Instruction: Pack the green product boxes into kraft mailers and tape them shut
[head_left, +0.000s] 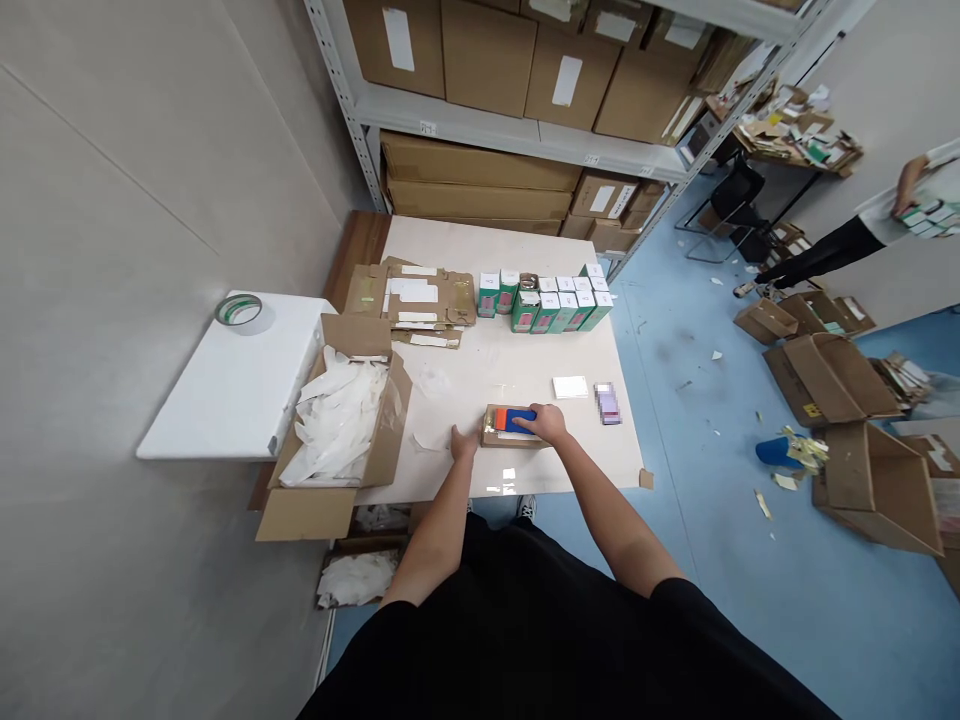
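My right hand [550, 424] grips a blue tool with an orange end [516, 420], held flat over a small cardboard box [491, 438]. What kind of tool it is I cannot make out. At the box's left end is my left hand [465, 441], thumb apart from the fingers; whether it touches the box is unclear. The box lies on the pale table [457, 470] near its front edge. Beyond my right hand lie a white card-like item [570, 387] and a purple packet [608, 403].
Green-and-white boxes [562, 312] stand at the table's back, beside flattened cardboard [431, 290]. To the left, an open carton [394, 430] holds white plastic wrapping [341, 410]. A tape roll [239, 310] rests on a white surface. Shelving [487, 125] rises behind; another person [892, 215] stands far right.
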